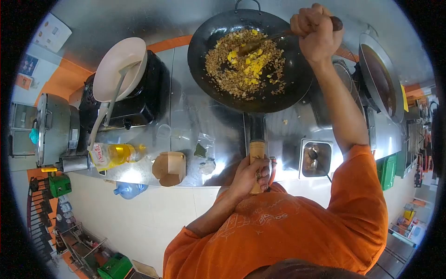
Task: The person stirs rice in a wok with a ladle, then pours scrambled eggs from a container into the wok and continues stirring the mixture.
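Observation:
A large black wok [297,81] holds brown minced food [225,69] with yellow pieces [253,65] heaped near its middle. My left hand [253,176] is wrapped round the wok's wooden handle [257,149], close to the front of the orange shirt. Over the wok's right rim, my right hand [316,32] grips the handle of a long utensil. The utensil [255,45] slants down to the left, its wide end resting in the food beside the yellow pieces.
Left of the wok, a pale pan [116,65] with a spatula sits on a black stove [148,100]. An oil bottle [116,156], a cardboard box [169,169] and a plastic bag [206,145] lie along the front edge. Rightward are a metal container [316,159] and another wok [378,76].

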A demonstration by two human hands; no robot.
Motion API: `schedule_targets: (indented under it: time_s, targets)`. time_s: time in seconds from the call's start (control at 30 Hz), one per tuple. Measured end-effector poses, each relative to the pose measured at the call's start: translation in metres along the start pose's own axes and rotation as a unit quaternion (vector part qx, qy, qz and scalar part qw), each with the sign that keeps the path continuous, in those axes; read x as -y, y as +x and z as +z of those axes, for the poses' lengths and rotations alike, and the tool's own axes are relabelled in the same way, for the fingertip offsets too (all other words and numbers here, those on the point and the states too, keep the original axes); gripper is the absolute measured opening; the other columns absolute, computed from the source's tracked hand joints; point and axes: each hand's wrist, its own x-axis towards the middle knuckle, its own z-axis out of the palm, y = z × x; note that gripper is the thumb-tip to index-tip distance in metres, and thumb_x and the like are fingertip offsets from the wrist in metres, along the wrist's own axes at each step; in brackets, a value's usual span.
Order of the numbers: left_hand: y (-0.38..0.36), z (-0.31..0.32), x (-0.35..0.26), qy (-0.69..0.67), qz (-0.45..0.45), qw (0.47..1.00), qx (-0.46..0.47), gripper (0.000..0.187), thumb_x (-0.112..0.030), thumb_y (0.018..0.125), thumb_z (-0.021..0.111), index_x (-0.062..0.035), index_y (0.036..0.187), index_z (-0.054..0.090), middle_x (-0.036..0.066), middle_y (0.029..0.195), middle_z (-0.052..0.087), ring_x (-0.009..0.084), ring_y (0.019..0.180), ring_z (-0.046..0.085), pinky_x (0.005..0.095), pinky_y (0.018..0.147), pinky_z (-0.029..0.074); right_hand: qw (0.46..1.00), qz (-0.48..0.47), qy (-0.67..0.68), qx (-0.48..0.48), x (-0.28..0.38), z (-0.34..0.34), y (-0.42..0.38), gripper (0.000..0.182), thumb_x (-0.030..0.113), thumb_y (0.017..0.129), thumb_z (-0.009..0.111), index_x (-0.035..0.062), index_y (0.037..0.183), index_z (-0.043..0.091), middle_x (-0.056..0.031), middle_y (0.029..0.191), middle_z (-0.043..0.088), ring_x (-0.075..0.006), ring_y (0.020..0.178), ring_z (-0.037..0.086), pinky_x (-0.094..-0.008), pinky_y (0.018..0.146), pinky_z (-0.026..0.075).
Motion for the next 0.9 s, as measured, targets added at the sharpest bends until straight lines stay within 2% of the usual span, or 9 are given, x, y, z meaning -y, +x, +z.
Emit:
schedule_targets:
  time_s: [0.03, 0.13, 0.27, 0.3, 0.33, 0.4, 0.43, 0.5, 0.9]
  targets:
    - [0.000, 0.000, 0.001, 0.006, 0.000, 1.000, -0.005, 0.015, -0.014, 0.092, 0.054, -0.0089, 0.104, 0.047, 0.004, 0.069, 0.044, 0.0133, 0.048, 0.040, 0.0303, 0.041, 0.036, 0.996, -0.026, -0.062, -0.051, -0.003, 0.009, -0.006, 0.032, 0.011, 0.087, 0.045, 0.0128, 0.062, 0.025, 0.0011, 0.056, 0.021, -0.0119, 0.051, 0.018, -0.0321, 0.050, 0.020]
    - [0.003, -0.001, -0.001, 0.008, 0.006, 1.000, 0.001, 0.015, -0.014, 0.092, 0.053, -0.0090, 0.104, 0.047, 0.004, 0.069, 0.045, 0.0132, 0.048, 0.040, 0.0301, 0.041, 0.037, 0.999, -0.040, -0.025, -0.016, 0.022, 0.002, -0.002, 0.030, 0.011, 0.088, 0.045, 0.0108, 0.062, 0.030, -0.0011, 0.055, 0.024, -0.0132, 0.049, 0.019, -0.0330, 0.049, 0.020]
    - [0.001, 0.000, -0.003, -0.002, -0.006, 1.000, 0.010, 0.015, -0.014, 0.092, 0.053, -0.0088, 0.104, 0.047, 0.003, 0.069, 0.045, 0.0132, 0.049, 0.041, 0.0299, 0.042, 0.037, 0.993, -0.060, -0.060, -0.087, -0.005, 0.009, -0.003, 0.025, 0.011, 0.089, 0.044, 0.0080, 0.064, 0.039, -0.0010, 0.054, 0.026, -0.0127, 0.049, 0.020, -0.0325, 0.048, 0.021]
    - [0.002, 0.000, -0.003, -0.001, -0.004, 1.000, 0.010, 0.015, -0.014, 0.092, 0.053, -0.0088, 0.104, 0.047, 0.003, 0.069, 0.045, 0.0132, 0.049, 0.041, 0.0299, 0.042, 0.037, 0.997, -0.074, -0.024, -0.004, 0.000, 0.006, 0.002, 0.023, 0.009, 0.089, 0.044, 0.0058, 0.066, 0.041, -0.0019, 0.054, 0.027, -0.0125, 0.049, 0.020, -0.0325, 0.048, 0.022]
    - [0.002, 0.000, -0.002, 0.000, 0.003, 1.000, 0.004, 0.016, -0.014, 0.092, 0.053, -0.0087, 0.105, 0.047, 0.003, 0.069, 0.045, 0.0130, 0.049, 0.041, 0.0299, 0.042, 0.037, 0.997, -0.074, -0.023, -0.002, -0.003, 0.009, 0.003, 0.023, 0.009, 0.089, 0.044, 0.0058, 0.066, 0.041, -0.0019, 0.054, 0.027, -0.0125, 0.049, 0.020, -0.0325, 0.048, 0.022]
    - [0.000, 0.001, 0.000, 0.002, 0.007, 1.000, -0.003, 0.016, -0.014, 0.092, 0.053, -0.0086, 0.105, 0.047, 0.003, 0.069, 0.045, 0.0129, 0.049, 0.041, 0.0299, 0.042, 0.038, 0.984, -0.078, -0.037, -0.159, -0.011, 0.019, -0.001, 0.016, 0.010, 0.084, 0.056, 0.0083, 0.075, 0.044, -0.0022, 0.056, 0.036, -0.0137, 0.044, 0.030, -0.0329, 0.042, 0.027]
    - [-0.002, 0.002, -0.001, 0.002, 0.001, 1.000, -0.004, 0.016, -0.015, 0.092, 0.053, -0.0086, 0.106, 0.047, 0.003, 0.070, 0.045, 0.0128, 0.049, 0.041, 0.0300, 0.042, 0.038, 0.983, -0.078, -0.038, -0.161, -0.011, 0.018, -0.005, 0.016, 0.010, 0.084, 0.056, 0.0083, 0.075, 0.044, -0.0022, 0.056, 0.036, -0.0137, 0.044, 0.030, -0.0329, 0.042, 0.027]
    - [0.002, 0.002, -0.004, 0.003, 0.002, 1.000, -0.002, 0.017, -0.015, 0.092, 0.053, -0.0087, 0.106, 0.047, 0.003, 0.070, 0.045, 0.0127, 0.049, 0.041, 0.0301, 0.043, 0.038, 0.990, -0.099, -0.086, -0.043, -0.016, 0.014, -0.002, 0.023, 0.009, 0.089, 0.045, 0.0049, 0.067, 0.041, -0.0028, 0.054, 0.029, -0.0125, 0.049, 0.022, -0.0325, 0.047, 0.023]
    - [0.006, -0.002, -0.002, 0.021, 0.028, 0.999, 0.009, 0.015, -0.016, 0.092, 0.055, -0.0080, 0.103, 0.048, 0.002, 0.069, 0.045, 0.0129, 0.050, 0.041, 0.0299, 0.043, 0.037, 0.992, -0.110, -0.053, -0.012, -0.014, 0.029, -0.023, 0.025, 0.004, 0.087, 0.045, 0.0063, 0.064, 0.037, -0.0032, 0.054, 0.030, -0.0128, 0.048, 0.023, -0.0331, 0.048, 0.021]
